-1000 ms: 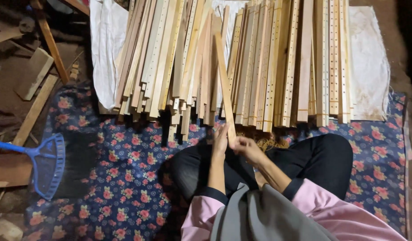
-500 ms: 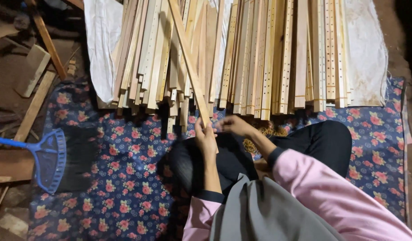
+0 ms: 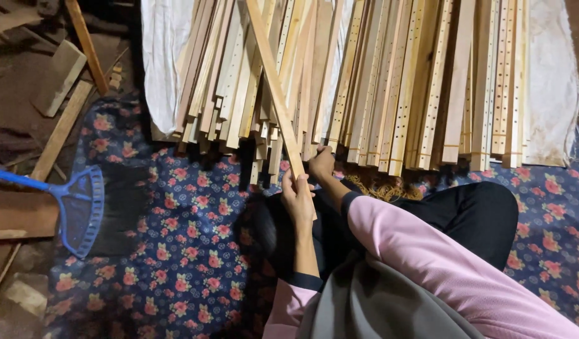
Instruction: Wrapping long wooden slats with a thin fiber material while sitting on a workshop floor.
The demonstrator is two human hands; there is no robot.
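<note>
Over the lap, both hands are closed on the near end of one wooden slat (image 3: 274, 88): the left hand (image 3: 297, 196) wraps it lower, the right hand (image 3: 321, 164) pinches just above. Since a second ago the slat has swung leftward and now lies slanting across the stack of drilled slats (image 3: 390, 81). Open floral mat (image 3: 176, 251) lies to the left, bounded by a blue broom (image 3: 76, 207); the white cloth (image 3: 161, 56) edges the stack.

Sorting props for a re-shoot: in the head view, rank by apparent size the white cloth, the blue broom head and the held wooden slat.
1. white cloth
2. held wooden slat
3. blue broom head, though it looks close to the slat in area.
</note>
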